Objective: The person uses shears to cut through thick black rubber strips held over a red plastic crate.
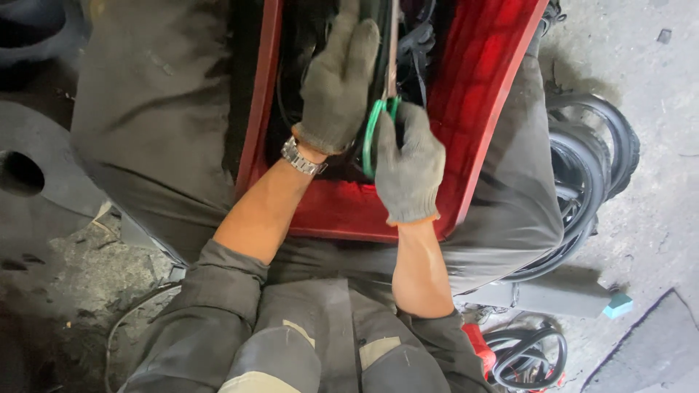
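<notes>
My left hand [338, 84], in a grey knit glove with a metal watch at the wrist, lies flat with fingers straight on dark parts inside a red vehicle shell [480, 94]. My right hand [409, 164], also gloved, grips the green handles of a pair of scissors [380, 120]. The blades point upward into the dark opening between black cables [419, 44]. The two hands are side by side, almost touching.
A grey cloth [156, 109] covers the vehicle on both sides of the red shell. Black tyres and coiled cable [593, 171] lie on the concrete floor at right. A grey bar with a teal end [617, 306] and a red tool [480, 349] sit near my knees.
</notes>
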